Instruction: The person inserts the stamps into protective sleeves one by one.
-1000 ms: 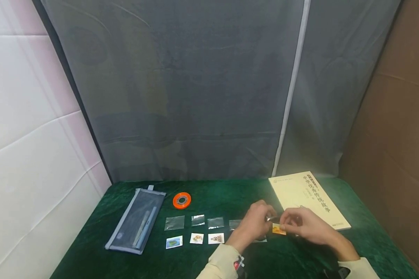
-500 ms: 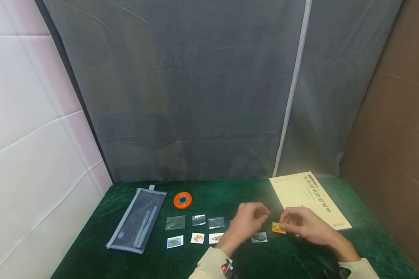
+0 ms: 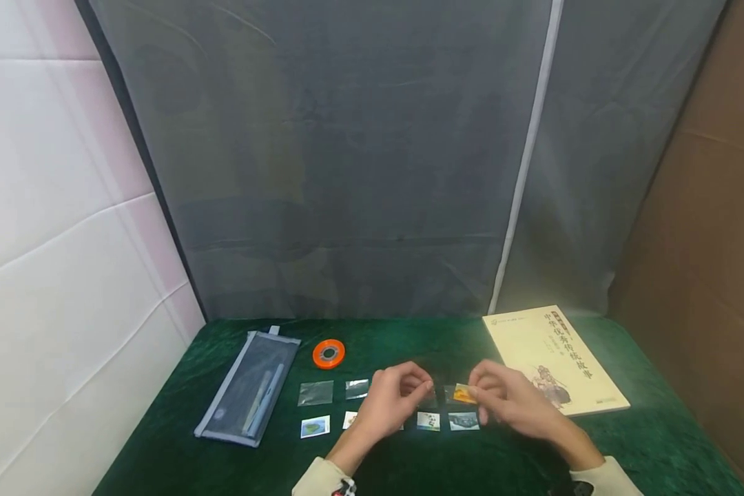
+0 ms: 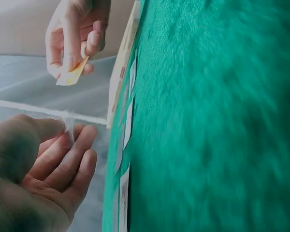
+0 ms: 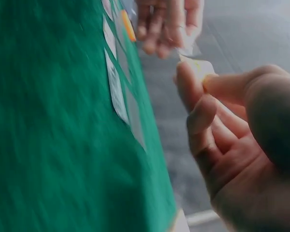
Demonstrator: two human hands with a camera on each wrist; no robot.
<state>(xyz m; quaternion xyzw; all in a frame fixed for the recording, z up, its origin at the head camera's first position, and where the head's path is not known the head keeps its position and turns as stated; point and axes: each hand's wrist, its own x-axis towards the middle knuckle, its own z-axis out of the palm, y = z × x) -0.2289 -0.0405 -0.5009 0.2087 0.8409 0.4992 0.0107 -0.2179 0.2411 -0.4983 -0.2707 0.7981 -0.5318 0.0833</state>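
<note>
In the head view my left hand (image 3: 392,399) is over the row of small picture stamps, thumb and fingertips together. The left wrist view shows it pinching a small clear plastic sleeve (image 4: 69,126). To its right, my right hand (image 3: 514,403) pinches a yellow stamp (image 3: 463,393) between thumb and index finger, held up off the cloth. The two hands face each other, a short gap apart. Below them lie a panda stamp (image 3: 428,421) and a dark landscape stamp (image 3: 464,421). My left hand and wrist partly hide the middle of the row.
Clear sleeves (image 3: 315,393) lie behind the stamps, with a blue-green stamp (image 3: 315,427) at the left end. An orange tape roll (image 3: 328,354) and a mesh zip pouch (image 3: 248,389) with pens are at left. A cream book (image 3: 558,358) lies at right on the green cloth (image 3: 409,337).
My left hand has moved left, away from the yellow stamp, and now holds a clear sleeve. My right hand has moved left with the yellow stamp, uncovering more of the book.
</note>
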